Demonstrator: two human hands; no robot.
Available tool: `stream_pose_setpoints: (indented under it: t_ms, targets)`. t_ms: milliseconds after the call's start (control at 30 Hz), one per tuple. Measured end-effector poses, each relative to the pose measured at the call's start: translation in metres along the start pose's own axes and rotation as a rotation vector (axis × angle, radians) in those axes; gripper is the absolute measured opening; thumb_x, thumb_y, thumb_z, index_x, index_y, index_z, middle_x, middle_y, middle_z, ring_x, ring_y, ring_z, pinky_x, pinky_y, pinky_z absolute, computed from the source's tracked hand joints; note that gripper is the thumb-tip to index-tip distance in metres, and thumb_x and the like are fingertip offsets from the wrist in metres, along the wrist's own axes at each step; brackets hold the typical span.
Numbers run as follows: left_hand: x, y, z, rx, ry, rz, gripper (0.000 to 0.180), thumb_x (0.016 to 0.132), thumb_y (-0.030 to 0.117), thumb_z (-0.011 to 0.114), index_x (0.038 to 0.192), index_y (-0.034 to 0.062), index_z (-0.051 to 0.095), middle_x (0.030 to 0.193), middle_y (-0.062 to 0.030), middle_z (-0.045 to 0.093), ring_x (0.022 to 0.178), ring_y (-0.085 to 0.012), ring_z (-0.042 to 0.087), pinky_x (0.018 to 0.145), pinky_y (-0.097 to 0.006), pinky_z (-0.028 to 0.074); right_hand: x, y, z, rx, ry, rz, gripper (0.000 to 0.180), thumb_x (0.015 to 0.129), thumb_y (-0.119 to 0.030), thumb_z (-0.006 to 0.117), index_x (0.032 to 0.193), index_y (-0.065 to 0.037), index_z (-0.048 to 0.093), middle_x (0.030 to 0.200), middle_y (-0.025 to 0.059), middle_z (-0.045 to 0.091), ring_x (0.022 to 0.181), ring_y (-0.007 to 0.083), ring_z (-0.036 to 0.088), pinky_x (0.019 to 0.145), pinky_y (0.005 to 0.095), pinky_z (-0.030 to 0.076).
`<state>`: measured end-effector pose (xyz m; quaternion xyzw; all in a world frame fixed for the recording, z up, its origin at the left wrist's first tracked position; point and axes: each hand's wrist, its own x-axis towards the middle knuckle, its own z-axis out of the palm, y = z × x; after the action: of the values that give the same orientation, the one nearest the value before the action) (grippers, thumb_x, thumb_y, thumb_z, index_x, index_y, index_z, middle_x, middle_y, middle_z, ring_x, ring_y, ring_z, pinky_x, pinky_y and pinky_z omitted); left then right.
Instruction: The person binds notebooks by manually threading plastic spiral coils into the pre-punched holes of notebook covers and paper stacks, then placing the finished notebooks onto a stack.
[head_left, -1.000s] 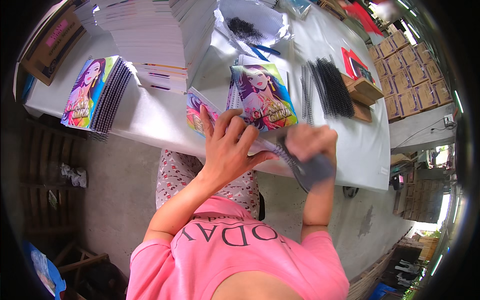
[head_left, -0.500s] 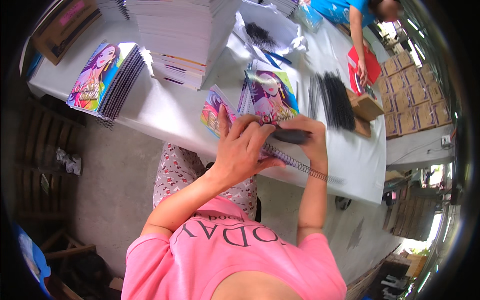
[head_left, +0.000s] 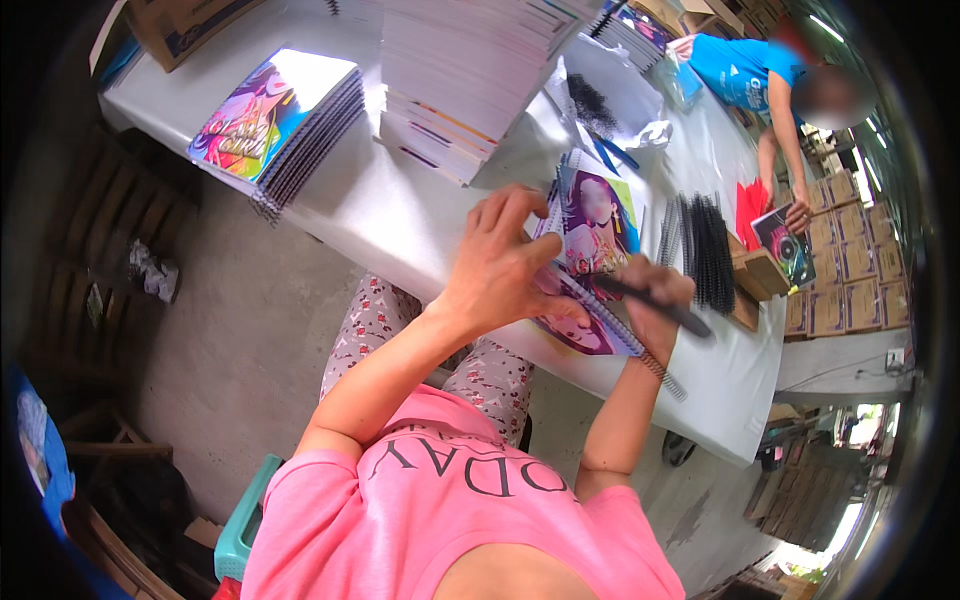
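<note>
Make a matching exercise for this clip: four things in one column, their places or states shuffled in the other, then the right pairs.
Things
1. Left hand
2. Black tool
3. Bundle of dark coils
4. Stack of spiral notebooks

Places or states
A. Beside the wooden block
B. Near the left end of the white table
C. Thumb on a notebook with a coil jutting past its edge
D. In the right hand

Right pairs: 1-C, 2-D, 3-A, 4-B
</note>
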<state>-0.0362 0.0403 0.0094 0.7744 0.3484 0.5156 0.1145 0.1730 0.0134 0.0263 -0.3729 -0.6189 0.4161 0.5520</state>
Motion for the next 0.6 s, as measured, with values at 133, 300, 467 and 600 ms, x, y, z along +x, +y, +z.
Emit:
stream_pose_setpoints:
  t_ms: [133,300,467,600]
  targets:
    - [-0.003,0.0,-0.001,-0.092,-0.001,-0.037,0.055,0.043,0.042,0.082,0.075,0.0036,0.057,0.113,-0.0147,0.042,0.111,-0.0347,0.04,0.087,-0.045,0.036,0.015,0.006,0.001,-0.303,-0.136,0.042,0.021,0.065,0.003,0.066,0.084,-0.004,0.069,0.077,0.0143,0.066,0.072,0.0214,0.063,0.07,0.0315,0.048]
    - [-0.005,-0.009,0.001,-0.1,0.021,-0.094,0.062,0.041,0.045,0.086,0.077,0.0068,0.053,0.117,-0.0162,0.038,0.109,-0.0344,0.041,0.078,-0.041,0.043,0.026,0.003,0.008,-0.154,-0.315,-0.102,0.023,0.064,0.006,0.066,0.086,-0.002,0.069,0.086,0.0126,0.068,0.072,0.0181,0.063,0.068,0.0254,0.048]
    - [-0.007,-0.016,0.007,-0.364,-0.017,-0.286,0.073,0.041,0.041,0.089,0.09,0.0076,0.047,0.119,-0.0157,0.034,0.109,-0.0312,0.039,0.084,-0.039,0.04,0.024,0.012,0.016,0.335,-0.266,-0.37,0.029,0.064,0.01,0.063,0.091,-0.002,0.069,0.087,0.0131,0.068,0.072,0.018,0.063,0.066,0.0265,0.048]
    - [-0.008,-0.028,0.016,-0.401,0.167,-0.205,0.091,0.035,0.04,0.091,0.1,0.0061,0.037,0.111,-0.0165,0.037,0.104,-0.0311,0.041,0.084,-0.038,0.04,0.033,0.004,0.01,-0.501,-0.138,0.156,0.022,0.068,0.003,0.065,0.089,-0.001,0.07,0.085,0.015,0.067,0.073,0.0194,0.063,0.067,0.0282,0.048]
